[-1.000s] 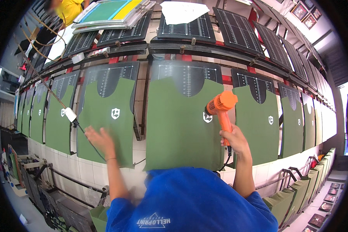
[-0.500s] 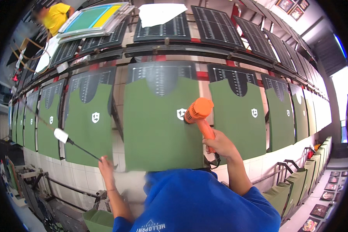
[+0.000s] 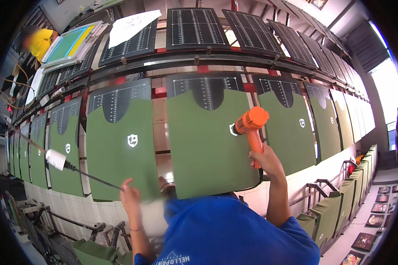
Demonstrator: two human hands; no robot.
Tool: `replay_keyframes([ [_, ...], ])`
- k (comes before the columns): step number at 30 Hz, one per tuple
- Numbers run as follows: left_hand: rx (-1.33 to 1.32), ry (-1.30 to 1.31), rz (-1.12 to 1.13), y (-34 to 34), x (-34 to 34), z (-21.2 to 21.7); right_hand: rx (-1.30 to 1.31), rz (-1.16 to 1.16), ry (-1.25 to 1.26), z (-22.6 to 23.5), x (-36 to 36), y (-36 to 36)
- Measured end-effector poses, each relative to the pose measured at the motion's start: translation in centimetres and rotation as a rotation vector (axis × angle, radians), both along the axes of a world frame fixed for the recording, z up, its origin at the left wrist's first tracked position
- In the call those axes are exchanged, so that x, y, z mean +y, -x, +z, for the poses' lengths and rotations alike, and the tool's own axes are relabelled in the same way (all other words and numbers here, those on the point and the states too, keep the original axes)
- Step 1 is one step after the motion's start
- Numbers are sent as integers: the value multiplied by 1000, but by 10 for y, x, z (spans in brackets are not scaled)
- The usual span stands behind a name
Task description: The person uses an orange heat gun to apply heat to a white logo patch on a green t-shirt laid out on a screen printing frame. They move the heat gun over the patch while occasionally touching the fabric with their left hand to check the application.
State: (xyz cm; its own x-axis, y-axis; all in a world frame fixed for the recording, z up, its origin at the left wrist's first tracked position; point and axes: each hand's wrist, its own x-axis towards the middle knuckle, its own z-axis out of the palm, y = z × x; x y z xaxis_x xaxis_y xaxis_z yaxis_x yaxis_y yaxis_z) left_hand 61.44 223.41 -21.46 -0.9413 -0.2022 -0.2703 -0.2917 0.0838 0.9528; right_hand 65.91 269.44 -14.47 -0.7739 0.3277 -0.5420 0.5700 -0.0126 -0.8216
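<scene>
My right hand [image 3: 268, 161] grips the handle of an orange heat gun [image 3: 252, 119]. Its dark nozzle points left, over the white shield print on a green shirt panel [image 3: 208, 154] laid on a black board, and partly covers that print. Low on the left, my left hand [image 3: 130, 194] is closed around a black power cord [image 3: 97, 179], near the bottom of the neighbouring green panel [image 3: 119, 163]. From there the cord runs up and left to a white plug connector [image 3: 56, 159], which hangs in front of other green panels.
More boards with green panels continue on both sides. Behind a dark rail [image 3: 181, 58] stands a row of bare black boards [image 3: 197, 28]. Stacked printing screens [image 3: 73, 46] lie back left, near a person in yellow [image 3: 40, 43]. Metal frames [image 3: 106, 234] stand low at left.
The boards appear shifted: I now stand further left along the row. The heat gun stays at the same panel's print. My left hand still holds the cord, and the connector hangs a little lower.
</scene>
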Motion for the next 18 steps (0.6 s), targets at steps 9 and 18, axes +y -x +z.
replay_keyframes([
  [9, -198, -273, -393, -65, 146, 10, 6, 193, 127, -1, 72, 23],
  [18, -301, -551, -419, -60, 196, -65, -9, 260, 104, -12, 75, 35],
])
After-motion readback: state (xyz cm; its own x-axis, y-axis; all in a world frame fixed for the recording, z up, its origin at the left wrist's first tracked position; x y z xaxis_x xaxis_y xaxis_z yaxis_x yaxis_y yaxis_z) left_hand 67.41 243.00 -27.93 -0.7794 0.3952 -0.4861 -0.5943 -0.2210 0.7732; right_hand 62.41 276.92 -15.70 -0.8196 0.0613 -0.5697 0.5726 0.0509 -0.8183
